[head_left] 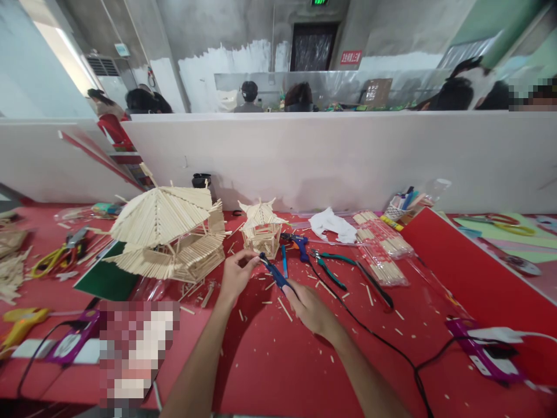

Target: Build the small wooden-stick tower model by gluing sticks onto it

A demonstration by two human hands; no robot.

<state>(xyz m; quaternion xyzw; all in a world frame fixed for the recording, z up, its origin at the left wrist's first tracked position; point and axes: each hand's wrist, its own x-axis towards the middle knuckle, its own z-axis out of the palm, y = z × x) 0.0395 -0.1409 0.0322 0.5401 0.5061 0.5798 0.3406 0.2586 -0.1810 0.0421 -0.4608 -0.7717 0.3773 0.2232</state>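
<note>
My right hand (310,307) grips the blue handles of a pair of cutters (274,273), jaws pointing up-left. My left hand (237,273) pinches something small at the cutter's tip; I cannot make it out. Just beyond the hands stands a small stick pavilion (261,227). A large stick house with a wide roof (167,232) stands to the left on the red table (278,360).
A blue glue gun (298,242), green pliers (328,267) and packs of sticks (383,247) lie to the right. A black cable (383,342) runs to a purple power strip (483,348). Scissors (56,255) and a yellow glue gun (20,322) lie left. Stick offcuts litter the table.
</note>
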